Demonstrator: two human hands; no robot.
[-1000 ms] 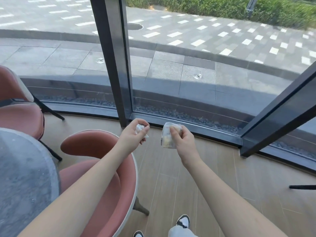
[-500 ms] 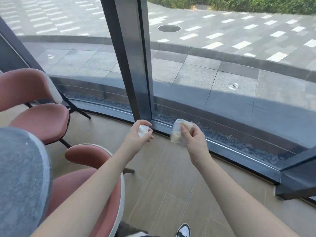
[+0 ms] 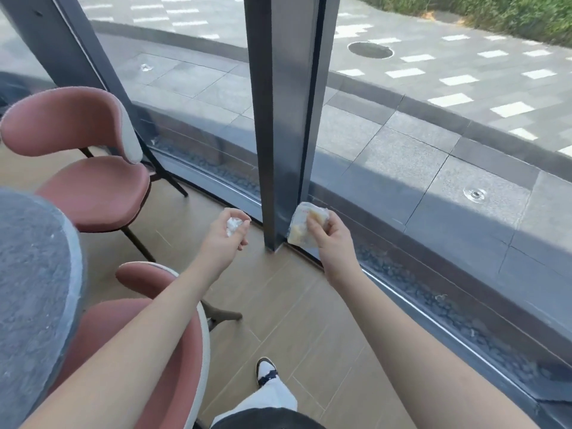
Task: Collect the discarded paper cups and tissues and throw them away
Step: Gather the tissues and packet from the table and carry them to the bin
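My left hand (image 3: 224,239) is held out over the wooden floor and grips a small crumpled white tissue (image 3: 233,225) between its curled fingers and thumb. A short way to its right, my right hand (image 3: 329,236) pinches a clear plastic wrapper (image 3: 301,224) with something yellowish inside. The wrapper hangs in front of the base of the dark window post. No paper cup or bin is in view.
A dark window post (image 3: 280,119) and the glass wall with its floor rail (image 3: 433,317) run ahead and to the right. Two pink chairs (image 3: 93,187) (image 3: 148,335) and a grey round table (image 3: 28,289) stand on the left. My shoe (image 3: 265,368) is on the floor below.
The view has swung left, so the window post now stands in the middle and a second pink chair shows fully. Both hands keep their hold on the tissue and the wrapper.
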